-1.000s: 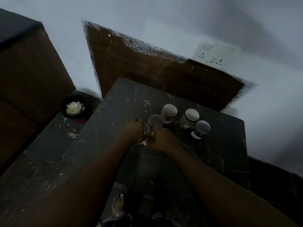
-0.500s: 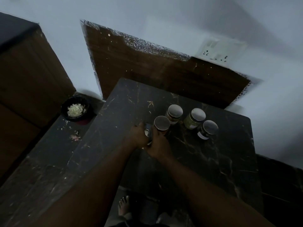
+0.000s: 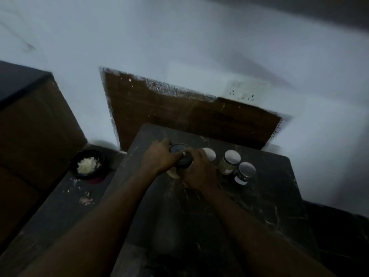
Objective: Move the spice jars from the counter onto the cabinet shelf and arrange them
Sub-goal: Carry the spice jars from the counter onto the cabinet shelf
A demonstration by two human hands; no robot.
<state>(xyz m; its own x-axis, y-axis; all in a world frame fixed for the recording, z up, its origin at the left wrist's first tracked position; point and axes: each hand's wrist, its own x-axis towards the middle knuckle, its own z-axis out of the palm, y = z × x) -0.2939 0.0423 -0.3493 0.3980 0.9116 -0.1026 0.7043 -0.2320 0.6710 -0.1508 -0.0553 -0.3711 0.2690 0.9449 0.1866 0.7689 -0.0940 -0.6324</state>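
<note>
Stone counter (image 3: 259, 196), spice jars (image 3: 229, 161) (lidded) and a food bowl (image 3: 100, 170) show a kitchen.

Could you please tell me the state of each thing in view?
Left hand: grips dark-lidded jars.
Right hand: grips the same jars.
White-lidded jar: lidded, partly hidden.
Middle jar: lidded, upright, untouched.
End jar: lidded, upright, untouched.
Bowl: holds pale chopped bits.

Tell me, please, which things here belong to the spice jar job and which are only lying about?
For the job: left hand, right hand, the dark-lidded jars they grip, three pale-lidded jars beside them.
Lying about: black bowl of chopped white food, crumbs, wall socket.
</note>
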